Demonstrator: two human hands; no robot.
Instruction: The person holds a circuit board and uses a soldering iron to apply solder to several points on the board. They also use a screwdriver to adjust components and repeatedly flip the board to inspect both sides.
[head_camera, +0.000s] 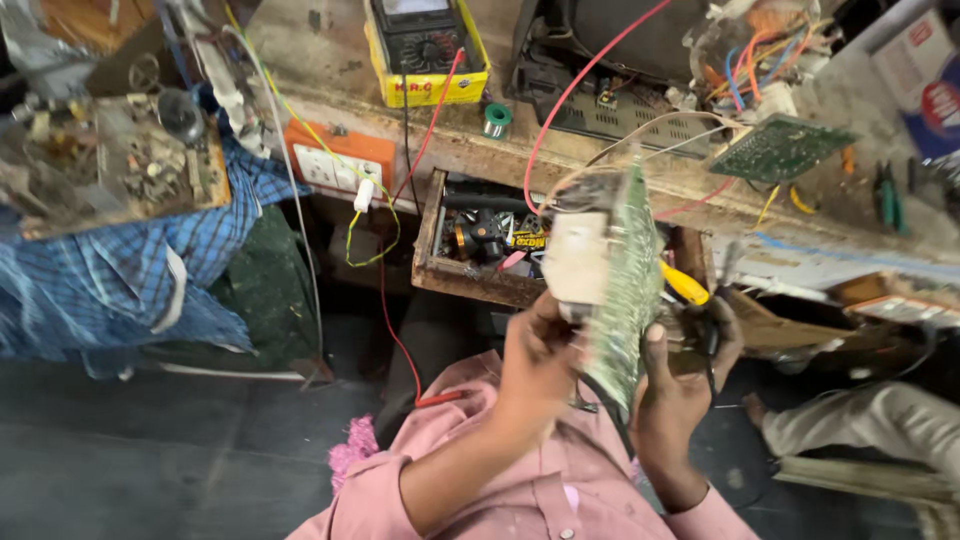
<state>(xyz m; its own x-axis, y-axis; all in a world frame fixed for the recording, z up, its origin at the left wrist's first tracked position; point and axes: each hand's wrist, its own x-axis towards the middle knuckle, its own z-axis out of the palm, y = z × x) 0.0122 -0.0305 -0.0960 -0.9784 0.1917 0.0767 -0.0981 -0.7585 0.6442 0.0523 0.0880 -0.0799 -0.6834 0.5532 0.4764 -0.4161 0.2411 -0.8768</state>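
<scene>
I hold a green circuit board (630, 270) upright and edge-on in front of my chest; a pale boxy component (575, 260) sits on its left face. My left hand (540, 365) grips the lower end of the board under that component. My right hand (685, 385) steadies the board's right side with the thumb against it. A yellow-handled tool (685, 284) is caught in the same hand's fingers. Thin wires run from the board's top toward the bench.
A workbench crosses the top with a yellow multimeter (425, 50), solder spool (497, 120), orange socket box (340, 160) and a second green board (780, 150). An open wooden drawer (428, 255) holds parts. Blue checked cloth (120, 280) lies left. Another person's leg (880, 420) is at the right.
</scene>
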